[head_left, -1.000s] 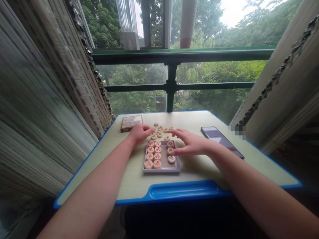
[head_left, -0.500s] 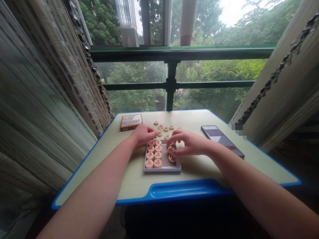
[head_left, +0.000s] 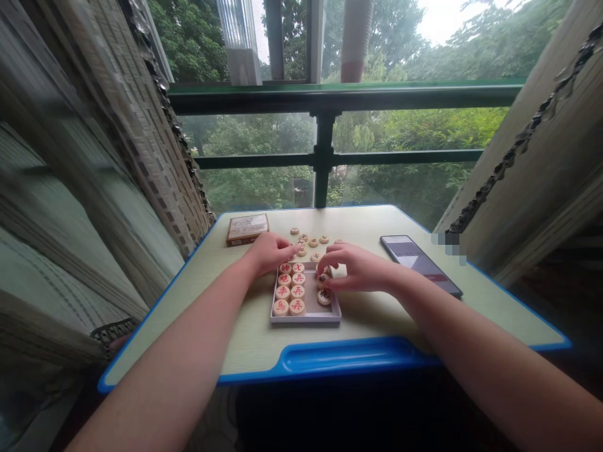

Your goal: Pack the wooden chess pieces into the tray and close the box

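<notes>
A shallow grey tray lies in the middle of a small desk and holds several round wooden chess pieces with red and black characters. My right hand rests over the tray's right column, its fingers curled down onto a piece at the top of that column. My left hand sits just beyond the tray's far left corner, fingers bent towards the loose pieces scattered behind the tray. What its fingertips touch is hidden.
A brown box lid lies at the desk's far left. A smartphone lies on the right. A blue groove runs along the desk's near edge. Curtains hang on both sides, with a green window railing behind.
My right hand's fingers have curled from stretched out to a pinch over the tray's right column. My left hand has shifted slightly right, towards the loose pieces.
</notes>
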Demonstrator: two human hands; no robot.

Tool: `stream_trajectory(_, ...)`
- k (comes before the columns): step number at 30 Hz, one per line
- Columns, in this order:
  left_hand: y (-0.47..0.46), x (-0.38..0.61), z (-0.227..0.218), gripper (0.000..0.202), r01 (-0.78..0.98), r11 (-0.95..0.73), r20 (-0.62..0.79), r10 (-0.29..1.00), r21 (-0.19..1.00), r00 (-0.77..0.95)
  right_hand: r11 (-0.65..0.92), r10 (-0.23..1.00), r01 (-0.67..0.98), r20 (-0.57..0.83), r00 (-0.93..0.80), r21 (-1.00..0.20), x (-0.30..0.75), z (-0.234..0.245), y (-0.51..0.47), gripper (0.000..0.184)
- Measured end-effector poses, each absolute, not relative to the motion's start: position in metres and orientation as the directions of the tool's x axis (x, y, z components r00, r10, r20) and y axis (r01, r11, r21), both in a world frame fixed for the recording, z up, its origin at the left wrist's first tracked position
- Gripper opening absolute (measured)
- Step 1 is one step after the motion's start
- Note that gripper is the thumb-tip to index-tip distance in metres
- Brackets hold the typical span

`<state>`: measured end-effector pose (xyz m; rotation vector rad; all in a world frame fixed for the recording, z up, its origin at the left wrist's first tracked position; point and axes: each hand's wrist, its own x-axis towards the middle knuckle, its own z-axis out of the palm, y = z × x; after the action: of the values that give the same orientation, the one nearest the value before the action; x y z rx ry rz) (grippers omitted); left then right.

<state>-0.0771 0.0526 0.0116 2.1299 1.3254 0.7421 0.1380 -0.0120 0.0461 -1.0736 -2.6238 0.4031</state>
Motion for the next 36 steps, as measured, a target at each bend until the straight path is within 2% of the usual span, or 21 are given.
stream_trajectory(7,0.051,-0.077,0.013,0.043,0.623,-0.366,0.165,0.920,0.691,0.356,0.690,0.709,0.631,0.159,-0.687,-0.354,0.141,0.049,-0.010,0.013)
stream_trajectory(9,0.050,-0.076,0.013,0.044,0.610,-0.352,0.161,0.924,0.710,0.346,0.662,0.742,0.663,0.185,-0.644,-0.350,0.144,0.048,-0.007,0.014)
stream_trajectory(13,0.050,-0.076,0.013,0.042,0.596,-0.347,0.165,0.926,0.724,0.339,0.451,0.884,0.844,0.278,-0.376,-0.290,0.153,0.040,0.008,0.021)
stream_trajectory(17,0.050,-0.075,0.012,0.040,0.575,-0.353,0.171,0.922,0.738,0.347,0.273,0.943,0.943,0.250,-0.221,-0.193,0.160,0.030,0.017,0.028)
stream_trajectory(24,0.048,-0.072,0.012,0.037,0.535,-0.313,0.144,0.931,0.784,0.334,0.188,0.981,0.964,0.083,-0.175,-0.190,0.163,0.030,0.021,0.025)
stream_trajectory(30,0.050,-0.073,0.010,0.037,0.528,-0.303,0.133,0.933,0.793,0.335,0.146,0.986,0.963,0.113,-0.123,-0.227,0.168,0.028,0.025,0.028)
stream_trajectory(36,0.049,-0.073,0.011,0.039,0.574,-0.310,0.149,0.939,0.758,0.309,0.171,0.984,0.952,0.097,-0.151,-0.253,0.164,0.029,0.023,0.028)
